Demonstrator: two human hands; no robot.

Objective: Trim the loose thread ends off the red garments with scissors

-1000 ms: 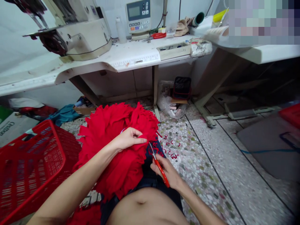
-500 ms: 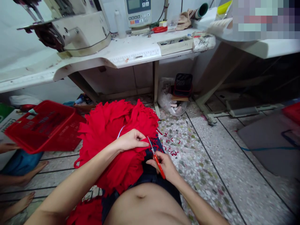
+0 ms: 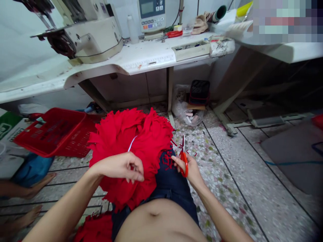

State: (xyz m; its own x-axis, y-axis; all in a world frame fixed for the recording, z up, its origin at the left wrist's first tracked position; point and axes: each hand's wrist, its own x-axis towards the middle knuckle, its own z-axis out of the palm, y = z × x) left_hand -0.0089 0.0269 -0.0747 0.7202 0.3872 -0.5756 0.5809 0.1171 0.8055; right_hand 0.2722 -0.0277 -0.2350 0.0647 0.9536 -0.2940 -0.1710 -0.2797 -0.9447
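My left hand (image 3: 126,168) hangs over a large round bundle of red fabric pieces (image 3: 121,131) on my lap. Its fingers are loosely curled and a little apart, with red cloth showing behind them and nothing visible held. A thin white tie (image 3: 131,144) crosses the bundle. My right hand (image 3: 192,169), beside the bundle on the right, is closed around the orange-red handles of scissors (image 3: 185,161). Their blades point up and away from me and look nearly together. Short red trimmings (image 3: 167,159) lie on my dark trousers (image 3: 171,181), near the scissors.
A white sewing table (image 3: 148,64) with a sewing machine (image 3: 96,38) and control panel (image 3: 152,16) stands ahead. A red basket (image 3: 78,136) sits left, near another person's feet (image 3: 41,185). More red fabric (image 3: 94,228) lies low at left. A plastic bag (image 3: 180,107) rests under the table.
My left hand has let go of the fabric edge and moved left and toward me. The scissors have moved right and away from the bundle, their blades now pointing more upright.
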